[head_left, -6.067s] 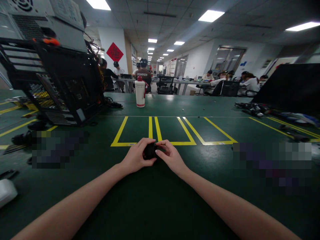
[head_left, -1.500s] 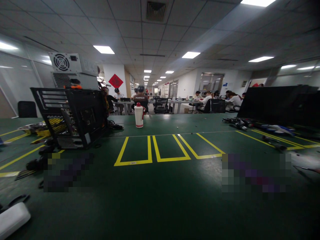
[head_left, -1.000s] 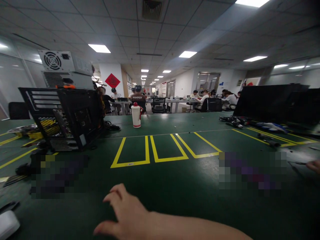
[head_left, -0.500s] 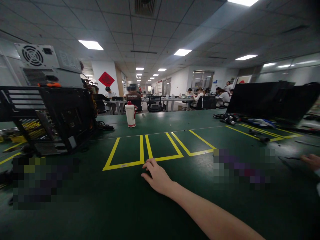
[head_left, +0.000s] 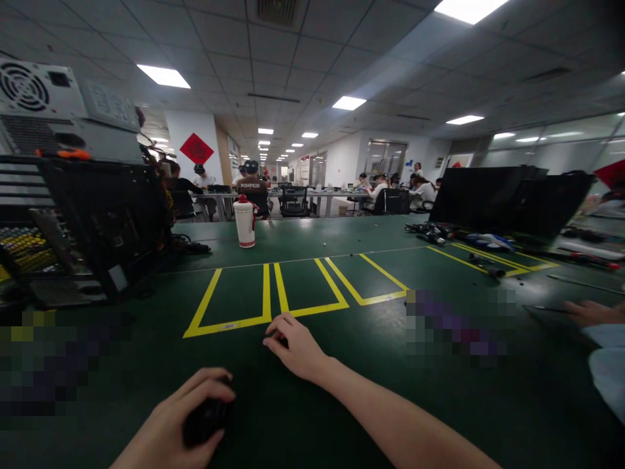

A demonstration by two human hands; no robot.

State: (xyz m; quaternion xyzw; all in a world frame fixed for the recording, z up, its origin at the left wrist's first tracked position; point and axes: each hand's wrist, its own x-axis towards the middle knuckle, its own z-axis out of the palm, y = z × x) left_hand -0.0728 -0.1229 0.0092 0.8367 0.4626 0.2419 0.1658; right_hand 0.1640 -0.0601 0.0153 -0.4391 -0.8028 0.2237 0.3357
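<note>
My left hand (head_left: 193,413) has come in at the lower middle. Its fingers and thumb wrap a rounded black object (head_left: 208,417) that looks like a computer mouse; blur and the fingers hide part of it. Ahead and to the right, my right hand (head_left: 293,345) rests low over the green table (head_left: 303,417), just in front of the yellow tape outlines (head_left: 312,309). Its fingers are loosely bent, with a gap between thumb and forefinger. The gap is dark, and I make out nothing held there.
On the left stands a black computer case (head_left: 107,228) with power supply units (head_left: 97,104) on top. A white cup (head_left: 245,225) with a red lid stands behind the outlines. Monitors (head_left: 488,195), cables (head_left: 430,231) and another person's hand (head_left: 593,312) holding a thin tool are at right.
My left hand has entered from below, holding the black object. The fingers of my right hand have curled a little more. The view has turned slightly to the right.
</note>
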